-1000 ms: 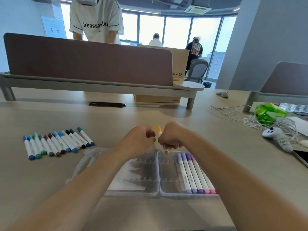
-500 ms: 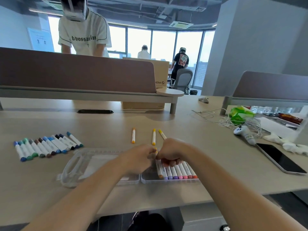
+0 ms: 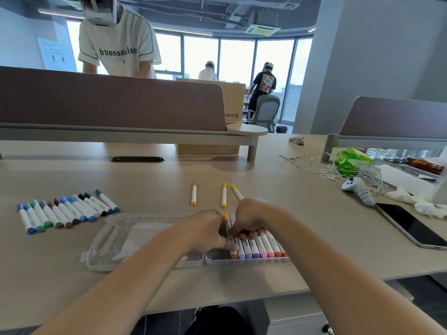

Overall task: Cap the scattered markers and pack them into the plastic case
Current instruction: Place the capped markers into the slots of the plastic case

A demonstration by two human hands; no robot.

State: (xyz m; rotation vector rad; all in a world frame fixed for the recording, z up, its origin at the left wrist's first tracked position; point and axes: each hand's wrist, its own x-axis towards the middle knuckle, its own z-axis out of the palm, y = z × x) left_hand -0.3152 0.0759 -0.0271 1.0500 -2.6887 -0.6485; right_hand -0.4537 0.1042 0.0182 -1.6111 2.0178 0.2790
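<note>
While both hands were low over the plastic case [image 3: 101, 247], we saw the left hand [image 3: 208, 232] pinching an orange marker [image 3: 233, 255] between its thumb and curled fingers. The marker lay in the right half of the case, at the left end of a row of markers [image 3: 260, 249] with purple, pink and red caps, and it touched the purple one next to it. The right hand [image 3: 252, 217] was curled over the top of that row. Its fingertips [image 3: 244, 235] rested on the markers, but we could not tell if it was pinching one. The left half of the case lay open and flat on the table [image 3: 302, 243].

Three loose markers [image 3: 224, 195], orange and yellow, lay on the table just past the hands, a little apart from each other. A line of blue, green and brown markers [image 3: 67, 211] lay side by side to the left of the case, all with their caps on. Far to the right we saw a dark phone [image 3: 411, 226], a white controller [image 3: 358, 189] and a pile of white cables [image 3: 338, 170].
</note>
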